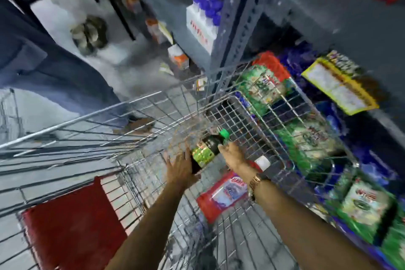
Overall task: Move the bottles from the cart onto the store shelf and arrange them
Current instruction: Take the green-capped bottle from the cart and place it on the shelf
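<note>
A dark bottle [208, 147] with a green cap and green label is tilted inside the wire cart [140, 103], cap pointing up and right. My left hand [182, 167] wraps its lower end, thumb along the side. The fingers of my right hand [232, 154] are apart and touch the bottle's shoulder just under the cap; a watch is on that wrist. A second bottle [221, 193], with a red label and a white cap, lies on the cart floor below my right forearm. The grey store shelf [328, 17] rises to the right.
Green and blue packs [306, 136] fill the lower shelf beside the cart. White bottles with blue caps [206, 15] stand on a shelf farther back. The cart's red seat flap [72, 230] is at lower left. A person in blue [43, 68] stands left.
</note>
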